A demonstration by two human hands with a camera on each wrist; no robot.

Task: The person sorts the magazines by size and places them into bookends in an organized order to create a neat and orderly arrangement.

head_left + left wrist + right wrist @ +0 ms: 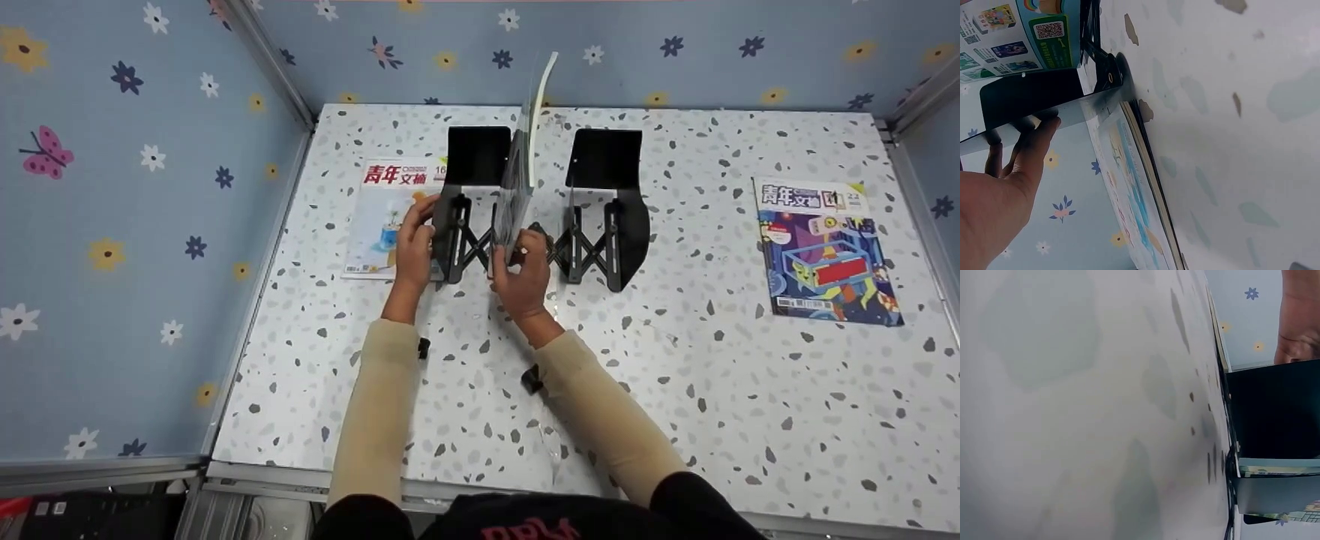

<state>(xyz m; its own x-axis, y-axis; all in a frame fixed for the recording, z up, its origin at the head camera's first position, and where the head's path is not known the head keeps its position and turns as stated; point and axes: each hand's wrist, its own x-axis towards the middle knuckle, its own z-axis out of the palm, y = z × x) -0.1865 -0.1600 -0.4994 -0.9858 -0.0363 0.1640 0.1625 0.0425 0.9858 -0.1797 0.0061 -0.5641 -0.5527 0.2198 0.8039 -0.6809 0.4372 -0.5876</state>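
A black expandable book stand (607, 161) with crossed scissor links along its base stands at the back middle of the table. My left hand (414, 244) is at its left end plate (478, 156); in the left wrist view the fingertips touch the plate's outer face. My right hand (523, 274) pinches the near lower edge of a magazine (519, 169) standing upright between the stand's plates. That magazine's far edge bows to the right at the top. Its printed green and blue cover (1027, 42) shows in the left wrist view. The right wrist view does not show my right hand.
A magazine with a pale cover (382, 217) lies flat left of the stand, partly behind my left hand. Another magazine with a purple cover (829, 255) lies at the right. Blue flowered panels (637, 45) border the speckled table (720, 420) at the back and sides.
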